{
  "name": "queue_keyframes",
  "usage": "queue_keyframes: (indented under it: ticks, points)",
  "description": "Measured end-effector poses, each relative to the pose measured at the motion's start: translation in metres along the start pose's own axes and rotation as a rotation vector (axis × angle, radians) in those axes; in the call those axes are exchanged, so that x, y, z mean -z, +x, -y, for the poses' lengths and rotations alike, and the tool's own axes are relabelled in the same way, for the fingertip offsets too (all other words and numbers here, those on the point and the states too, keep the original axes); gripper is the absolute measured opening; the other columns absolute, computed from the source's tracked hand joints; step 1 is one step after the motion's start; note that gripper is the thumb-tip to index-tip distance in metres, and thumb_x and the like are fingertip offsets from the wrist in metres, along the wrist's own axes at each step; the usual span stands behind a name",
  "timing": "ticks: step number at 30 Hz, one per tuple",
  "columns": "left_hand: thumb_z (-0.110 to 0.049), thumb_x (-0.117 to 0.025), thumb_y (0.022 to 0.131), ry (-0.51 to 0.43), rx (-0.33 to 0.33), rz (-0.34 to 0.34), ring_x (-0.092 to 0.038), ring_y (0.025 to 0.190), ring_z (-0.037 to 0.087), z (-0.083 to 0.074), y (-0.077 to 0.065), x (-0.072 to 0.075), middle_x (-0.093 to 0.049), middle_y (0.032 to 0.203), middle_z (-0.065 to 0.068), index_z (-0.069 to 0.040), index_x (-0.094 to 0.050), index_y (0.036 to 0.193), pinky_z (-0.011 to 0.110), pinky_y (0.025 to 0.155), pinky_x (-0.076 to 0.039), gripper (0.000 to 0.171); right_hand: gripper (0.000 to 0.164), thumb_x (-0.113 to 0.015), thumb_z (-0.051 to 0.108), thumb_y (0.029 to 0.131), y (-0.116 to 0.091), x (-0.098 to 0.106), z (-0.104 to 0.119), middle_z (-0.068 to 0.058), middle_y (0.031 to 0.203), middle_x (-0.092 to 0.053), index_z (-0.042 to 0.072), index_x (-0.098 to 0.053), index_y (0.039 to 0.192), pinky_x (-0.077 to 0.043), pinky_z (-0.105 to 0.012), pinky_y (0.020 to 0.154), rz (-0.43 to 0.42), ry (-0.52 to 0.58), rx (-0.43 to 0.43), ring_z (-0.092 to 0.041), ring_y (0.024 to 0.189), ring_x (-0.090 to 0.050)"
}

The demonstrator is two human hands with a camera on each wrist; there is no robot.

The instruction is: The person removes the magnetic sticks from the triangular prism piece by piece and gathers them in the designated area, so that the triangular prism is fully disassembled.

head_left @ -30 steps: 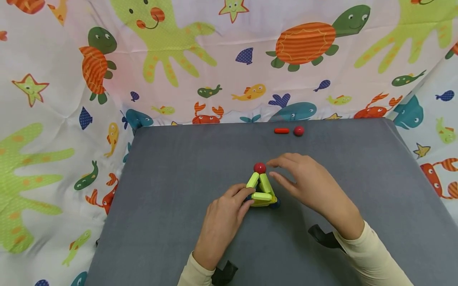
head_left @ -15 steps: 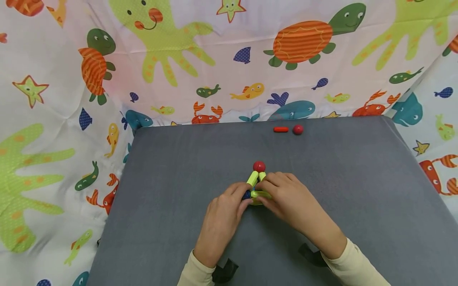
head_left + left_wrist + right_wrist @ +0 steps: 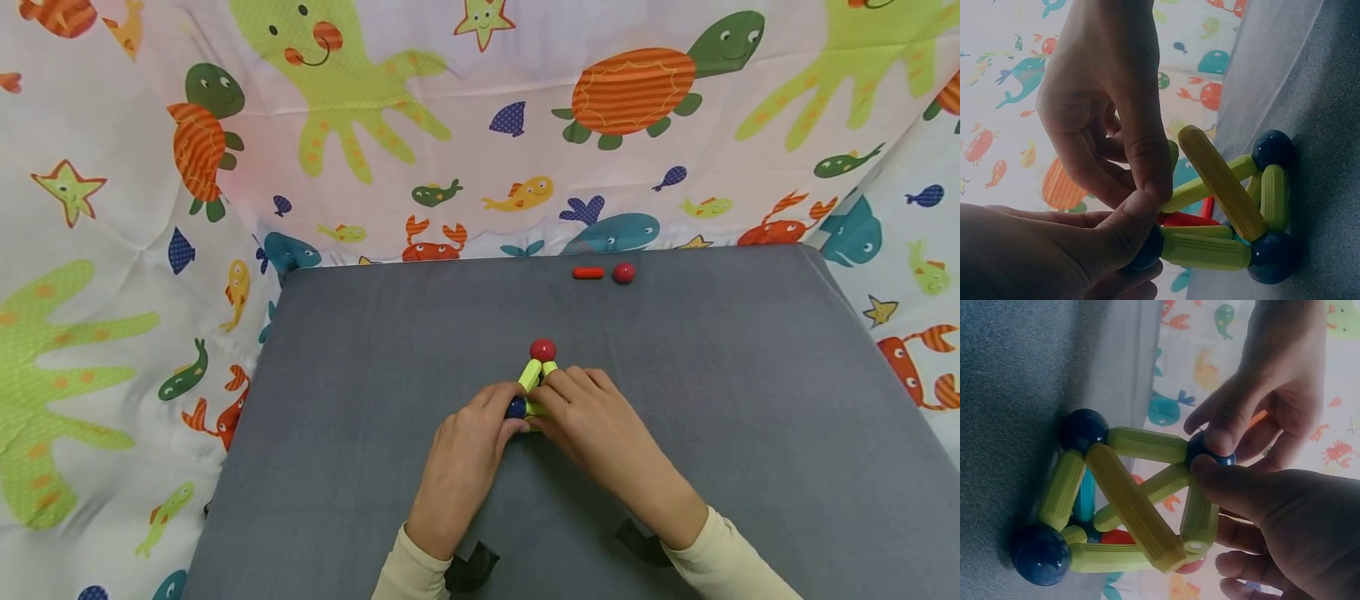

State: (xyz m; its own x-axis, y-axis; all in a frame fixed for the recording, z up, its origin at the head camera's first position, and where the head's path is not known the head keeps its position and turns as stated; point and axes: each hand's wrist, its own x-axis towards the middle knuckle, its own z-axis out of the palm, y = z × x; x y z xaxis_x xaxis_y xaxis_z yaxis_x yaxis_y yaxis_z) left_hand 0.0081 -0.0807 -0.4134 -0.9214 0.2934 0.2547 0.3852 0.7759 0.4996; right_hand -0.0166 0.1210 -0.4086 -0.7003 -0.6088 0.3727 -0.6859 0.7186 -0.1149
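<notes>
A frame of magnetic building sticks and balls stands on the grey table; its yellow-green sticks (image 3: 1207, 250) join dark blue balls (image 3: 1041, 555). My left hand (image 3: 461, 454) pinches the dark blue ball (image 3: 515, 407) at an upper corner, thumb in front. Beside it, my right hand (image 3: 603, 429) holds a short yellow-green stick (image 3: 1199, 515) between thumb and fingers, its inner end right at that ball. A yellow stick (image 3: 1135, 506) slants up from a lower ball, its upper end apart from the balls. One red ball (image 3: 543, 350) tops the far corner. My fingers hide part of the near side.
Near the back edge of the grey table (image 3: 360, 333) lie a red stick (image 3: 588, 272) and a loose red ball (image 3: 624, 272). A cloth printed with sea animals (image 3: 420, 142) hangs behind and at both sides.
My right hand has come in from the right, down to the near side of the frame, and now holds a stick beside the left hand. The left hand has stayed at its corner.
</notes>
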Motion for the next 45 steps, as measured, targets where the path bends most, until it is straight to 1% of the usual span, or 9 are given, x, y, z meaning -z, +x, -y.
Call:
queue_keyframes:
  ticks: [11,17,22,26,30,33,36,41,45]
  points:
    - [-0.03,-0.074,0.096,-0.019,-0.001,-0.005,-0.073,0.084,0.013,0.002,0.001,-0.002,-0.07,0.12,-0.004,-0.019,-0.063,0.131,0.034,0.07,-0.063,0.039,0.036,-0.093,0.027,0.084,-0.001,-0.007,0.001,-0.002,0.1,-0.068,0.014,-0.075,0.113,-0.051,-0.04,0.086,-0.043,-0.036,0.015,-0.022,0.09,-0.057]
    - [-0.031,-0.073,0.097,-0.019,0.001,-0.001,-0.074,0.087,0.014,0.002,0.001,-0.001,-0.071,0.121,-0.003,-0.018,-0.063,0.131,0.034,0.071,-0.063,0.039,0.03,-0.091,0.025,0.087,-0.001,-0.01,0.0,-0.001,0.097,-0.068,0.016,-0.075,0.11,-0.049,-0.039,0.083,-0.052,-0.043,0.017,-0.022,0.086,-0.054]
    - [-0.03,-0.073,0.097,-0.018,0.002,0.0,-0.075,0.087,0.014,0.001,0.002,-0.002,-0.071,0.12,-0.002,-0.018,-0.063,0.131,0.034,0.07,-0.063,0.038,0.026,-0.09,0.024,0.086,0.0,-0.01,0.001,0.0,0.093,-0.066,0.017,-0.073,0.104,-0.046,-0.039,0.078,-0.068,-0.075,0.035,-0.021,0.082,-0.051]
    - [-0.029,-0.073,0.097,-0.017,0.002,-0.001,-0.075,0.085,0.015,0.001,0.002,-0.002,-0.071,0.119,-0.002,-0.018,-0.063,0.13,0.034,0.068,-0.063,0.036,0.027,-0.09,0.025,0.085,0.0,-0.002,0.002,0.0,0.091,-0.066,0.016,-0.073,0.103,-0.044,-0.036,0.074,-0.065,-0.106,0.045,-0.021,0.081,-0.05]
    - [-0.028,-0.073,0.098,-0.013,0.01,0.01,-0.073,0.082,0.015,0.0,0.002,-0.002,-0.07,0.119,-0.003,-0.018,-0.062,0.13,0.034,0.068,-0.062,0.036,0.031,-0.092,0.024,0.083,0.0,0.015,0.002,0.0,0.097,-0.069,0.017,-0.075,0.108,-0.044,-0.033,0.069,-0.08,-0.07,0.027,-0.02,0.085,-0.054]
    - [-0.026,-0.074,0.098,-0.011,0.016,0.015,-0.072,0.08,0.015,0.0,0.002,-0.003,-0.07,0.12,-0.003,-0.018,-0.062,0.132,0.034,0.068,-0.062,0.037,0.036,-0.094,0.025,0.083,0.002,0.026,-0.004,-0.001,0.101,-0.07,0.018,-0.077,0.113,-0.047,-0.033,0.068,-0.09,-0.033,-0.008,-0.02,0.086,-0.056]
    - [-0.025,-0.076,0.098,-0.015,0.014,0.013,-0.073,0.08,0.015,0.0,0.0,-0.003,-0.07,0.124,-0.003,-0.018,-0.064,0.132,0.034,0.069,-0.063,0.037,0.036,-0.092,0.026,0.086,0.003,0.03,-0.015,-0.002,0.1,-0.07,0.017,-0.076,0.116,-0.051,-0.034,0.067,-0.094,-0.028,-0.04,-0.021,0.084,-0.059]
    - [-0.025,-0.074,0.098,-0.024,-0.005,0.015,-0.075,0.086,0.015,0.001,-0.002,-0.003,-0.068,0.133,-0.004,-0.022,-0.07,0.131,0.031,0.069,-0.062,0.033,0.037,-0.092,0.023,0.086,0.001,0.029,-0.036,-0.003,0.101,-0.069,0.017,-0.075,0.118,-0.058,-0.037,0.067,-0.106,-0.02,-0.095,-0.021,0.081,-0.064]
    - [-0.025,-0.077,0.097,-0.015,-0.013,0.005,-0.074,0.083,0.015,0.001,-0.003,-0.003,-0.068,0.133,-0.004,-0.023,-0.074,0.129,0.03,0.066,-0.06,0.033,0.04,-0.091,0.014,0.086,0.0,0.023,-0.053,-0.004,0.106,-0.069,0.013,-0.073,0.121,-0.062,-0.041,0.073,-0.086,-0.008,-0.139,-0.023,0.088,-0.065]
